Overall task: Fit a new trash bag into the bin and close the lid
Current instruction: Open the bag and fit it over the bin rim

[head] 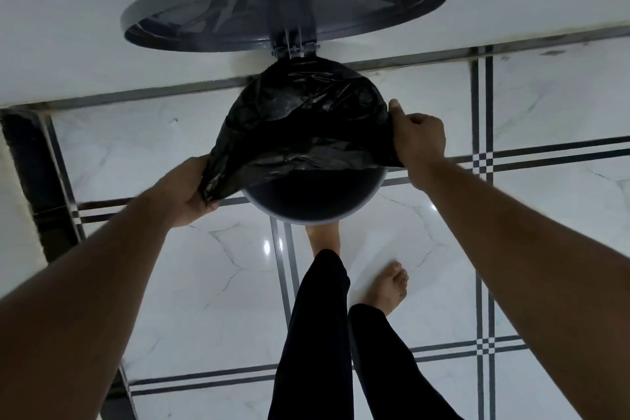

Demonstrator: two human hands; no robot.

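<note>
The floor (211, 283) under me is shiny white tile with dark stripes, and a white wall (68, 27) stands behind the bin (308, 201). The round bin stands upright, mouth facing up at me. Its lid (283, 0) is flipped up behind it. The black bag (300, 126) stretches across the bin's far half. My left hand (191, 191) grips the bag's left edge. My right hand (417, 141) pinches its right edge. My bare foot (388, 286) is near the bin.
</note>
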